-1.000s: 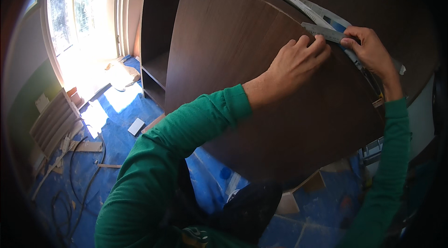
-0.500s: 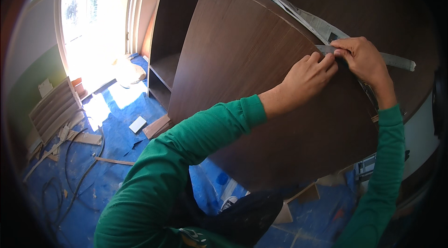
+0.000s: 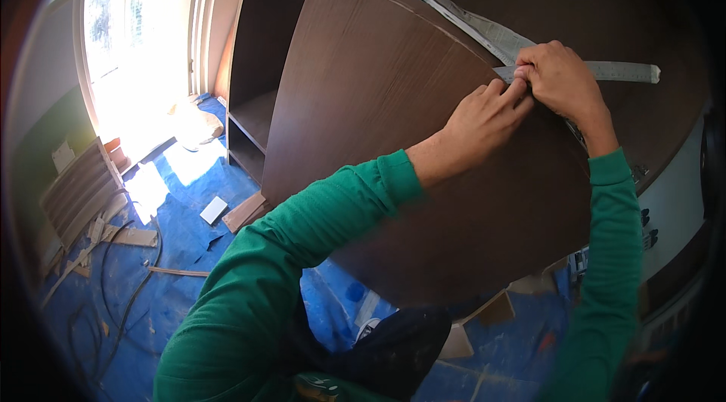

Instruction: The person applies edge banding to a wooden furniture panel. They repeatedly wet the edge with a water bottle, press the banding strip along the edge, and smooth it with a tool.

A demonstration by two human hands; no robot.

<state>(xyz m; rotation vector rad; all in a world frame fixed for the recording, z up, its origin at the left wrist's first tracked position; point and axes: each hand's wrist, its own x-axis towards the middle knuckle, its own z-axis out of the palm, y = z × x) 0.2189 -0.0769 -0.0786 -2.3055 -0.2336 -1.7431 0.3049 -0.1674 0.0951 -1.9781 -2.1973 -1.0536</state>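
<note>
A metal ruler [image 3: 624, 71] lies across the top edge of a large dark brown wood panel [image 3: 393, 114], its far end pointing right. My right hand [image 3: 563, 84] is closed on it, thumb and fingers pinching it near the panel's edge. Close against those fingers, my left hand [image 3: 484, 122] rests over the same edge with its fingers curled together. Whatever sits between the left fingertips is hidden. Folded newspaper sheets [image 3: 484, 31] run along the edge, sandwiched between this panel and a second dark surface [image 3: 597, 5] behind it.
Open shelf compartments [image 3: 272, 31] adjoin the panel on the left, near a bright glass door [image 3: 136, 39]. Blue sheeting [image 3: 181, 228] covers the floor, with cables [image 3: 132, 300], wood offcuts [image 3: 246, 211], a small white block [image 3: 214, 210] and a slatted panel [image 3: 83, 190] on it.
The ruler's right end has swung up, so it lies more level. My right hand has turned a little with it. The view has shifted slightly; my left hand stays by the edge.
</note>
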